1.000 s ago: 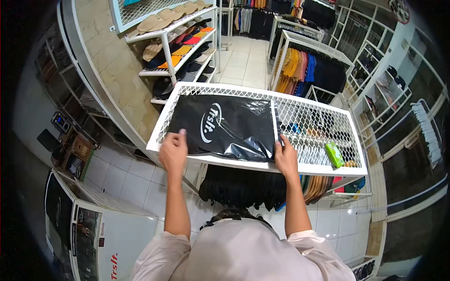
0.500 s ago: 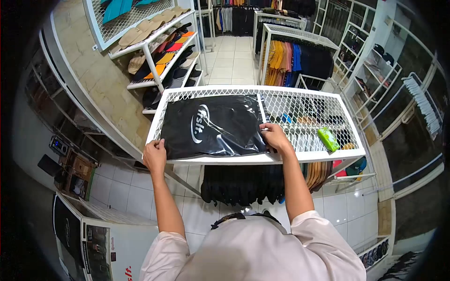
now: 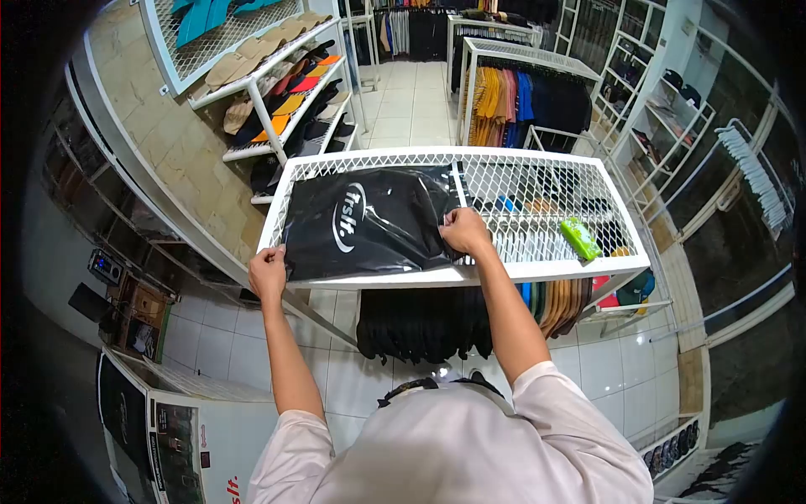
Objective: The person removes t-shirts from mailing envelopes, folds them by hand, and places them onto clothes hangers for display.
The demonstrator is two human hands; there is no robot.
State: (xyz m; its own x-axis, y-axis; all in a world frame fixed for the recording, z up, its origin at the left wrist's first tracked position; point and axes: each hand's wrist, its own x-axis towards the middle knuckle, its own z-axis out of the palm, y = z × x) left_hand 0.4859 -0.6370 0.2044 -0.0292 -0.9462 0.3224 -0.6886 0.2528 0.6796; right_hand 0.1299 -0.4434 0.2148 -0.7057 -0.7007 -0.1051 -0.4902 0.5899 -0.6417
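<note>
A shiny black plastic mailer bag [image 3: 365, 220] with a white curved logo lies flat on the left part of the white mesh table [image 3: 537, 270]. Along its right end runs a white strip [image 3: 458, 186]. My left hand [image 3: 268, 273] has its fingers closed at the bag's lower left corner, over the table's near left corner. With fingers pinched, my right hand [image 3: 464, 232] grips the bag's right side just below the strip, where the plastic is creased. A green packet [image 3: 579, 238] rests on the mesh right of that hand.
Black garments [image 3: 420, 323] hang under the table. A shelf rack [image 3: 290, 118] with caps and sandals stands at the back left. Behind the table is a clothes rack [image 3: 529, 92] with yellow, pink and blue garments. Glass panels line the right side.
My right hand has moved left, pulling the bag's right side inward, and the plastic there is now more bunched. My left hand stays at the lower left corner.
</note>
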